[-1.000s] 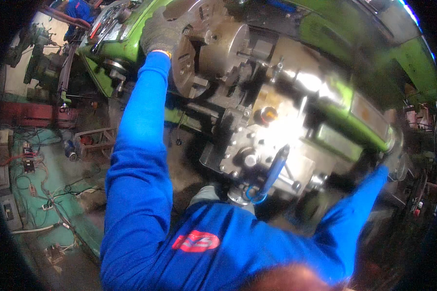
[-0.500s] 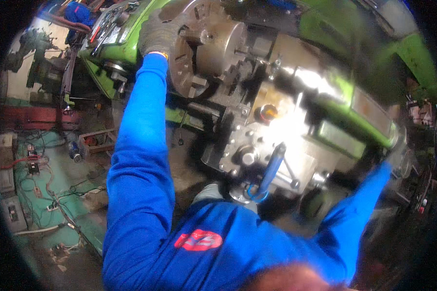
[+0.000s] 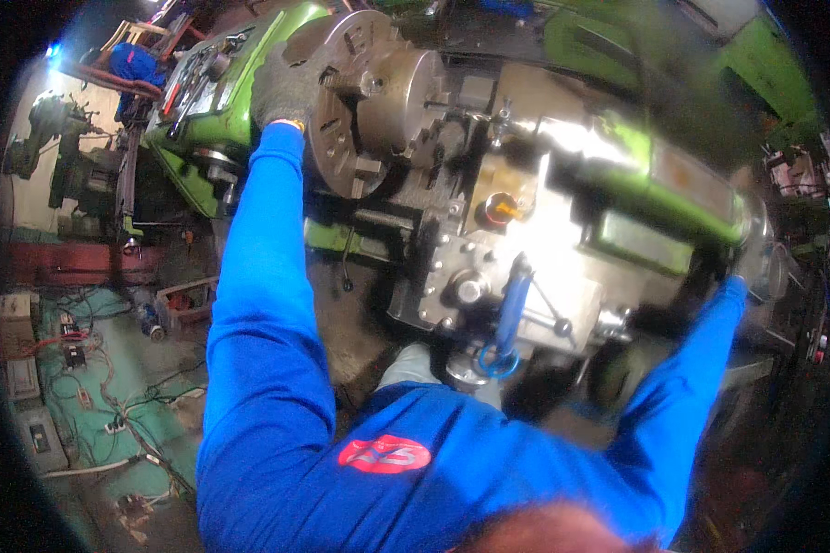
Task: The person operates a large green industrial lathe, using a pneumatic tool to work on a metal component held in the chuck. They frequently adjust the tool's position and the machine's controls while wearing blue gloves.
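Note:
My left hand (image 3: 290, 89), in a dark grey work glove, is closed over the near rim of a large steel lathe chuck (image 3: 334, 147); its fingertips are partly hidden. A thick round metal workpiece (image 3: 398, 103) sits in the chuck's jaws. Facing it is a slim drill-like tool (image 3: 470, 114) that comes from the green tailstock (image 3: 609, 138). At the tailstock's far right end, my right hand (image 3: 736, 269) is at a round metal handwheel (image 3: 765, 253). Shadow hides its fingers, so I cannot tell its grip.
The lathe carriage (image 3: 447, 263) with a blue-handled lever (image 3: 514, 309) stands right before my body. Hand tools lie on the green headstock (image 3: 198, 88). Cables (image 3: 124, 419) trail over the green floor at left, near a wooden crate (image 3: 189, 300).
The view has shifted slightly, and the machine appears a little lower and further left. My left hand is still at the chuck and my right arm still reaches to the handwheel.

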Demonstrator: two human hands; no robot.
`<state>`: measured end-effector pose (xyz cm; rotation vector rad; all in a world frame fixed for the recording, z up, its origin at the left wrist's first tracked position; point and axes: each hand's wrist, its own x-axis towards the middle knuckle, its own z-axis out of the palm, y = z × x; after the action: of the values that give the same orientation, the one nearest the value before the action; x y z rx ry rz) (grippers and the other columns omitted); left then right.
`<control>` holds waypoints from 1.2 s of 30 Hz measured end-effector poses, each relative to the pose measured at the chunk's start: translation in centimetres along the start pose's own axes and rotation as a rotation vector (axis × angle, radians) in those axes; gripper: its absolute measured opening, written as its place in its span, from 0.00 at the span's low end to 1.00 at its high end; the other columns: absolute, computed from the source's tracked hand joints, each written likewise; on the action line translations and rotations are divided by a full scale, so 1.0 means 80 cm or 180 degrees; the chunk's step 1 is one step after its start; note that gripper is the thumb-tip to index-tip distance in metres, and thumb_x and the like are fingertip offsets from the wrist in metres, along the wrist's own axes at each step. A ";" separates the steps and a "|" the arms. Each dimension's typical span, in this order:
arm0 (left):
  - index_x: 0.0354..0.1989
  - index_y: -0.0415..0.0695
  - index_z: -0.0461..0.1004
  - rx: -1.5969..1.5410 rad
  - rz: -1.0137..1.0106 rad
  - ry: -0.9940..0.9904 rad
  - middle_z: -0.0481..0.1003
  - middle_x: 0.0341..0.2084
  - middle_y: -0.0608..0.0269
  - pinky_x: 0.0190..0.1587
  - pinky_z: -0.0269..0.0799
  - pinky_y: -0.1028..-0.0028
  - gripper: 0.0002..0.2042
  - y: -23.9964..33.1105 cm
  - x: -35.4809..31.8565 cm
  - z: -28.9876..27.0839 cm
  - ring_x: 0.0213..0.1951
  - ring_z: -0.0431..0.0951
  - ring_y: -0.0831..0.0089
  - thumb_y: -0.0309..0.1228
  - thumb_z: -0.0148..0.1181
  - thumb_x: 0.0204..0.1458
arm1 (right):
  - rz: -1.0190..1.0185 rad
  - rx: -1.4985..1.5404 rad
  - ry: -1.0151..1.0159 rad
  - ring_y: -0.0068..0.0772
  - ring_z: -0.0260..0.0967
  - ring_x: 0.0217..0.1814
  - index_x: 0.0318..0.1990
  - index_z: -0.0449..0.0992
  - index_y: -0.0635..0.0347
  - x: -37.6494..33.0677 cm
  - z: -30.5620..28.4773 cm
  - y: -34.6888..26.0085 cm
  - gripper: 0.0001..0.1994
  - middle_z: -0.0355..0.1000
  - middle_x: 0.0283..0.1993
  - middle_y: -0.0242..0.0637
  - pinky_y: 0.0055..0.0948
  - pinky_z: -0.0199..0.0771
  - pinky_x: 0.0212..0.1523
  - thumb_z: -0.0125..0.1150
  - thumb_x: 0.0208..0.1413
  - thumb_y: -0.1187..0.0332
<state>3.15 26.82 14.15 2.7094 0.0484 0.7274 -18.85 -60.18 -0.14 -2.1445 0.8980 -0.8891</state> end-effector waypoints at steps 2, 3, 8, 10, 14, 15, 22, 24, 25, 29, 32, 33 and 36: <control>0.64 0.36 0.70 -0.0026 0.0088 -0.0002 0.73 0.57 0.39 0.63 0.67 0.55 0.39 -0.002 0.001 0.001 0.59 0.73 0.46 0.50 0.73 0.48 | -0.0130 -0.0362 0.0198 0.49 0.69 0.67 0.64 0.71 0.64 -0.032 0.003 -0.016 0.25 0.72 0.63 0.53 0.42 0.67 0.68 0.52 0.69 0.54; 0.64 0.36 0.70 -0.0055 0.0133 -0.0011 0.73 0.57 0.39 0.63 0.67 0.55 0.39 -0.004 0.002 0.005 0.59 0.73 0.46 0.50 0.73 0.48 | -0.0229 -0.0544 0.0315 0.49 0.69 0.66 0.63 0.72 0.65 -0.046 0.001 -0.031 0.25 0.72 0.63 0.53 0.42 0.67 0.68 0.52 0.69 0.54; 0.64 0.36 0.69 -0.0159 0.0365 0.0092 0.73 0.57 0.40 0.63 0.67 0.55 0.39 -0.011 -0.028 -0.009 0.59 0.73 0.46 0.49 0.74 0.48 | -0.0945 -0.1146 0.0441 0.50 0.70 0.65 0.60 0.75 0.66 -0.130 0.033 -0.132 0.24 0.74 0.61 0.54 0.42 0.68 0.67 0.55 0.69 0.55; 0.65 0.36 0.69 -0.0411 0.0484 0.0100 0.73 0.56 0.40 0.63 0.67 0.54 0.39 -0.004 -0.044 0.002 0.59 0.73 0.47 0.49 0.74 0.48 | -0.1254 -0.1428 0.0507 0.51 0.71 0.65 0.59 0.77 0.66 -0.162 0.008 -0.173 0.23 0.75 0.60 0.55 0.42 0.68 0.66 0.56 0.68 0.55; 0.64 0.36 0.70 -0.0409 0.0512 0.0298 0.73 0.56 0.42 0.63 0.67 0.55 0.38 -0.015 -0.062 0.007 0.59 0.72 0.49 0.45 0.75 0.48 | -0.2287 -0.1533 0.0272 0.50 0.73 0.61 0.56 0.79 0.63 -0.182 0.058 -0.257 0.20 0.76 0.58 0.51 0.44 0.70 0.63 0.61 0.66 0.58; 0.63 0.36 0.70 -0.0380 0.0524 0.0374 0.73 0.56 0.43 0.63 0.67 0.56 0.37 -0.016 -0.060 0.005 0.59 0.72 0.50 0.43 0.76 0.48 | -0.2625 -0.1535 0.0221 0.51 0.73 0.60 0.56 0.79 0.62 -0.186 0.078 -0.281 0.19 0.76 0.58 0.50 0.45 0.71 0.62 0.62 0.65 0.58; 0.64 0.35 0.69 -0.1088 0.0320 0.0131 0.72 0.58 0.46 0.64 0.66 0.59 0.36 0.035 -0.053 -0.037 0.60 0.71 0.55 0.38 0.77 0.48 | -0.2140 -0.1644 -0.0330 0.52 0.71 0.62 0.60 0.76 0.55 -0.218 0.219 -0.336 0.23 0.74 0.59 0.48 0.45 0.69 0.63 0.59 0.65 0.50; 0.65 0.34 0.67 -0.1365 0.0153 0.0071 0.71 0.59 0.47 0.65 0.65 0.60 0.37 0.029 -0.059 -0.032 0.61 0.70 0.57 0.38 0.76 0.48 | -0.2109 -0.1775 -0.0389 0.54 0.71 0.61 0.61 0.75 0.54 -0.222 0.224 -0.343 0.25 0.74 0.59 0.49 0.46 0.69 0.62 0.58 0.65 0.48; 0.66 0.34 0.65 -0.1502 0.0052 0.0090 0.70 0.59 0.47 0.65 0.65 0.61 0.38 0.017 -0.066 -0.021 0.62 0.70 0.57 0.37 0.76 0.48 | -0.2103 -0.1840 -0.0415 0.55 0.72 0.60 0.60 0.75 0.56 -0.228 0.224 -0.351 0.24 0.75 0.57 0.51 0.46 0.69 0.62 0.57 0.66 0.48; 0.71 0.34 0.57 -0.1237 -0.0337 0.0451 0.63 0.65 0.47 0.69 0.60 0.58 0.42 0.039 -0.072 -0.012 0.66 0.65 0.56 0.40 0.73 0.52 | -0.2058 -0.1757 -0.0664 0.55 0.72 0.61 0.58 0.77 0.59 -0.222 0.225 -0.346 0.23 0.76 0.56 0.51 0.46 0.69 0.63 0.55 0.67 0.51; 0.71 0.35 0.57 -0.0619 -0.0357 0.0634 0.60 0.67 0.46 0.70 0.59 0.56 0.42 0.042 -0.082 0.002 0.67 0.64 0.54 0.44 0.70 0.55 | -0.2084 -0.1803 -0.0586 0.55 0.71 0.61 0.56 0.78 0.60 -0.222 0.223 -0.339 0.22 0.76 0.56 0.52 0.46 0.69 0.63 0.54 0.67 0.52; 0.71 0.35 0.57 -0.0676 -0.0432 0.0774 0.60 0.67 0.46 0.70 0.58 0.56 0.41 0.048 -0.083 0.007 0.67 0.63 0.54 0.45 0.69 0.55 | -0.2083 -0.1739 -0.0578 0.56 0.71 0.62 0.56 0.78 0.60 -0.223 0.225 -0.342 0.22 0.76 0.57 0.52 0.45 0.69 0.63 0.54 0.67 0.52; 0.71 0.35 0.57 -0.0316 -0.0005 0.0514 0.60 0.67 0.45 0.70 0.58 0.56 0.40 0.006 -0.096 -0.006 0.67 0.63 0.52 0.45 0.67 0.57 | -0.2040 -0.1787 -0.0530 0.56 0.71 0.61 0.55 0.79 0.60 -0.226 0.222 -0.341 0.22 0.76 0.56 0.52 0.46 0.70 0.62 0.54 0.67 0.52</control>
<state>-3.75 25.60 11.01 2.5516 0.0515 0.9217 -5.54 -25.70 4.39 -3.0358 0.3884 -0.7827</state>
